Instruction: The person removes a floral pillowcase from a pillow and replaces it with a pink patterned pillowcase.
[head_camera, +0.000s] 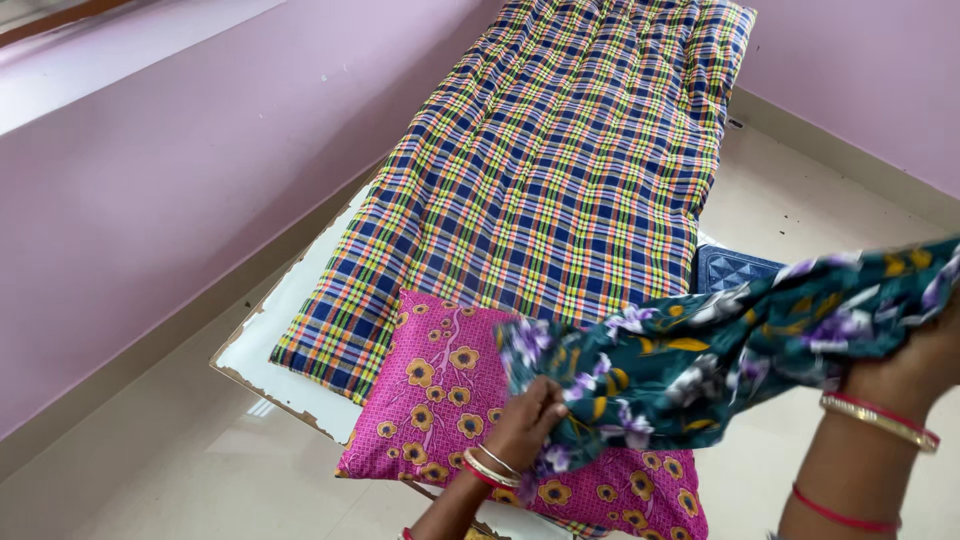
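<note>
A dark teal cloth with purple and yellow flowers (700, 360) stretches between both my hands above the near end of a cot. My left hand (525, 420) grips its lower left part, just over a pink pillow with yellow flowers (440, 390). My right hand (915, 365) holds the cloth's other end, raised at the right edge of the view. Bangles circle both wrists. The pillow lies at the near end of a checked mattress (560, 160) in blue, yellow and red.
The mattress rests on a white board cot (275, 350) with chipped edges, set along a pink wall (150, 210). A dark blue patterned object (725, 268) shows beside the mattress on the right. Pale tiled floor (800, 210) lies around it.
</note>
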